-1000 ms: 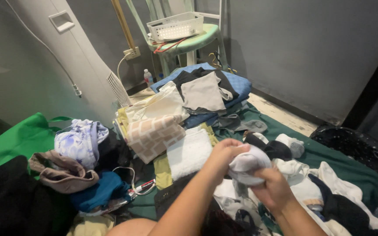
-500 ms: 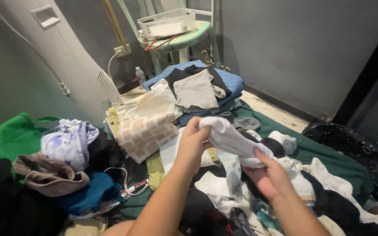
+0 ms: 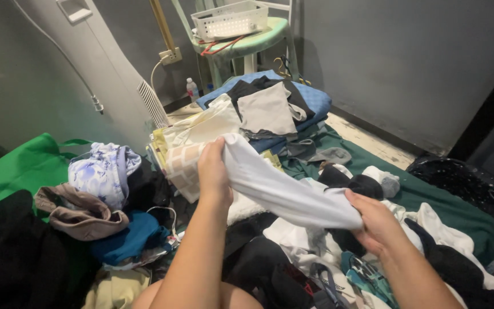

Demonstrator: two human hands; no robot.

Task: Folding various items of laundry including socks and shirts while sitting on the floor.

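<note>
White sock [image 3: 284, 189], plain and long, stretched flat between both hands' pinching fingers [image 3: 215, 153].

White sock [image 3: 284, 189]: long, plain, soft knit. I hold it stretched taut, slanting from upper left down to lower right, raised above the mixed clothes.

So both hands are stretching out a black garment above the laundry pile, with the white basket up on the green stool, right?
Not quite: the garment is white, not black, as the head view shows. The left hand and right hand do stretch it above the laundry pile, and the white basket sits on the green stool.
</note>
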